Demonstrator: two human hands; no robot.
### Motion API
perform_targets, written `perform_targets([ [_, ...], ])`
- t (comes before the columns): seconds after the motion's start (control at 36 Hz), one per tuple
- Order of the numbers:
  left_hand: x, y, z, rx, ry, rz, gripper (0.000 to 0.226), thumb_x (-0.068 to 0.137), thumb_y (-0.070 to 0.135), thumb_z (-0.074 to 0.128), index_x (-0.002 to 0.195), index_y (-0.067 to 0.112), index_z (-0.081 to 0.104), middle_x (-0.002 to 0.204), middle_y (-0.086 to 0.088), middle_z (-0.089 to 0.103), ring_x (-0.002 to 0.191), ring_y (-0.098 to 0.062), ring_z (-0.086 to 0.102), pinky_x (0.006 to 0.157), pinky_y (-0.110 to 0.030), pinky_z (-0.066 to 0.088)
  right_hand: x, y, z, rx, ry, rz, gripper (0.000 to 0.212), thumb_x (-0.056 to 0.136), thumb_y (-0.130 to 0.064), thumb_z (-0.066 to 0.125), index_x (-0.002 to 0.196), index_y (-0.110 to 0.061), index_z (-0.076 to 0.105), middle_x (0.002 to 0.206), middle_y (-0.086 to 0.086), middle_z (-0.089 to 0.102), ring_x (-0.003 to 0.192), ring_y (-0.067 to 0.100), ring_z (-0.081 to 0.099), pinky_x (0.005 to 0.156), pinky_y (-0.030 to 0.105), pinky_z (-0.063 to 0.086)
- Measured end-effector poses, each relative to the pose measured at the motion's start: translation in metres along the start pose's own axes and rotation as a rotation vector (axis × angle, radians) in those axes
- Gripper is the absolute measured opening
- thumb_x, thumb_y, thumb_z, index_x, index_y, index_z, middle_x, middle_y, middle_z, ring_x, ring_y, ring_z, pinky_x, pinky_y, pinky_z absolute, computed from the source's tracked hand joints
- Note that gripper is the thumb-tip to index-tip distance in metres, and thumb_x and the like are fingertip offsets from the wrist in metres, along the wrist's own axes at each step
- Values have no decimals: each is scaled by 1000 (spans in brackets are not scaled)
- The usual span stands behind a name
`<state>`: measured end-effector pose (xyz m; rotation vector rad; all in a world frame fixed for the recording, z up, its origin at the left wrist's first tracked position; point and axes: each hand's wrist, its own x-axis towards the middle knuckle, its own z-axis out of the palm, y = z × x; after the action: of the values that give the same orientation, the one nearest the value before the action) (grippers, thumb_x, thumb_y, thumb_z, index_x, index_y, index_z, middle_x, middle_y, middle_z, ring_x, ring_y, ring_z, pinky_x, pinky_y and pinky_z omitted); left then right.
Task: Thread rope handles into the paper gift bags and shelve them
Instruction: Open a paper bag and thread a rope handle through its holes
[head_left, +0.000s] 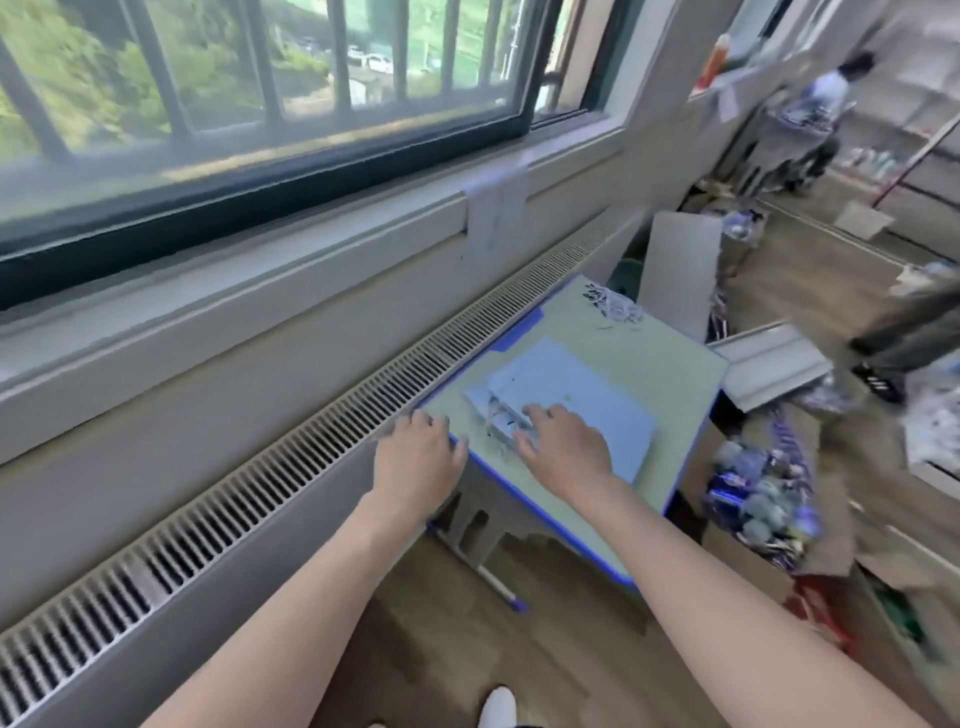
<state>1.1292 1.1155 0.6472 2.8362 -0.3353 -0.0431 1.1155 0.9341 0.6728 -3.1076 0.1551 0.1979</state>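
A flat pale-blue paper gift bag (576, 395) lies on a small green desk (670, 374) with a blue rim. Its opened end with a grey patterned part (501, 418) points toward me. My right hand (563, 447) rests on the near end of the bag, fingers spread and fairly straight. My left hand (418, 452) hovers at the desk's near left corner beside the radiator grille, fingers loosely curled, holding nothing. A small heap of rope or scraps (615, 306) sits at the desk's far end. The picture is blurred.
A long radiator grille (249, 499) runs under the window sill on the left. Cardboard boxes with packaged goods (763, 499) stand to the right of the desk. A grey board (680, 270) leans behind it. A person (826, 119) stands far back by shelves.
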Motion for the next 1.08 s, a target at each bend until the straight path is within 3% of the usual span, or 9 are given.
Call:
perform_targets([
  [0.25, 36, 61, 14, 85, -92, 122, 43, 102, 44, 32, 123, 13, 50, 121, -9, 55, 115, -28, 51, 84, -37, 46, 14, 60, 12, 39, -25, 85, 47, 100, -46, 37, 140, -23, 41, 131, 9, 50, 118, 30, 51, 88, 40, 48],
  [0.33, 50, 79, 22, 48, -105, 103, 44, 102, 44, 33, 128, 13, 49, 123, -9, 53, 115, -28, 50, 86, -38, 45, 28, 86, 18, 62, -30, 97, 48, 100, -46, 36, 142, -23, 39, 131, 9, 50, 118, 29, 51, 88, 40, 47],
  [0.5, 74, 114, 53, 57, -105, 19, 38, 101, 41, 37, 118, 10, 52, 116, -11, 53, 110, -31, 49, 82, -40, 49, 58, 142, 40, 98, -15, 18, 46, 99, -46, 37, 140, -25, 41, 127, 8, 53, 116, 29, 52, 85, 39, 46],
  [0.58, 85, 140, 70, 97, -124, -44, 40, 102, 41, 36, 123, 11, 51, 122, -12, 52, 115, -31, 48, 88, -40, 46, 79, 173, 51, 142, -23, -32, 48, 98, -47, 39, 141, -24, 42, 128, 9, 53, 118, 29, 50, 88, 40, 45],
  [0.75, 94, 195, 96, 94, -176, -243, 45, 101, 45, 34, 127, 12, 51, 127, -11, 53, 124, -30, 44, 93, -39, 41, 115, 217, 67, 191, -103, -163, 62, 92, -57, 47, 145, -25, 36, 142, 5, 41, 129, 27, 39, 96, 42, 41],
  [0.92, 100, 231, 102, 63, -179, -400, 43, 101, 43, 34, 127, 12, 49, 126, -10, 50, 120, -29, 45, 88, -40, 42, 150, 247, 80, 75, -235, -224, 90, 81, -68, 56, 152, -27, 18, 156, 9, 17, 141, 30, 20, 107, 49, 31],
  [1.08, 121, 260, 117, 22, -187, -413, 44, 101, 44, 34, 128, 11, 48, 124, -9, 49, 117, -29, 46, 85, -40, 43, 177, 261, 95, 101, -366, -176, 108, 73, -69, 66, 154, -31, 5, 152, 11, 20, 137, 33, 27, 104, 50, 35],
])
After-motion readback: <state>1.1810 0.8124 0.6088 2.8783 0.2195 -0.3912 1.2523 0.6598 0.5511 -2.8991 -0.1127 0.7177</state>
